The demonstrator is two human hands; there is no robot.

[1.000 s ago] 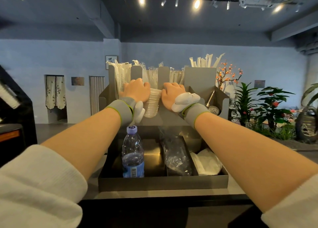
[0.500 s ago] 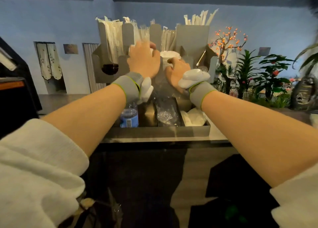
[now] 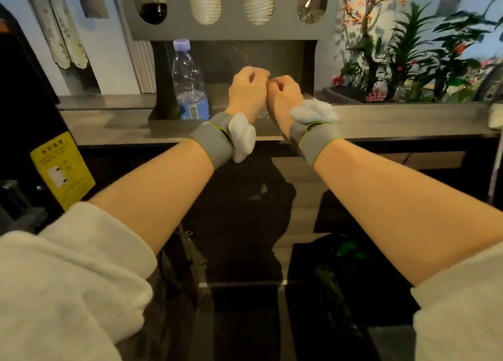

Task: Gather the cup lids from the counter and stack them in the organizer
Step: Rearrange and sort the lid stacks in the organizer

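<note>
Hands, left hand [image 3: 246, 94] and right hand [image 3: 284, 96], curl together holding something unclear; bottle [image 3: 189, 81] label unreadable.

Head camera looks forward and down, close over the counter [image 3: 394, 121].

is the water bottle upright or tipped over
Upright. The bottle stands on its base in the organizer's lower tray, purple cap on top, left of both hands.
</note>
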